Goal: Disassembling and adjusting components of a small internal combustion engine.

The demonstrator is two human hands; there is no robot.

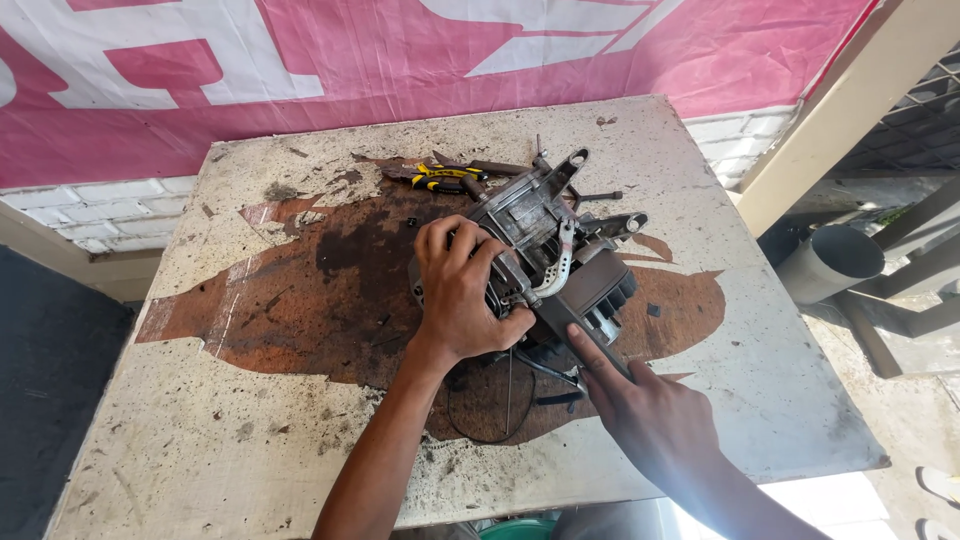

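A grey metal motor [545,250] with brackets and a pale curved lever lies on its side in the middle of a worn, stained table [250,420]. My left hand [462,290] is wrapped over the motor's left end, gripping it. My right hand [645,410] comes in from the lower right, its fingers pressed flat against the motor's dark lower edge. A thin black belt loop [490,400] lies on the table under the motor, between my forearms.
Yellow-and-black-handled pliers [440,178] lie just behind the motor. A pink and white banner [400,70] hangs over a white brick wall behind the table. A grey pipe [830,262] and a wooden beam [850,100] stand at the right. A green bucket rim [520,527] shows below.
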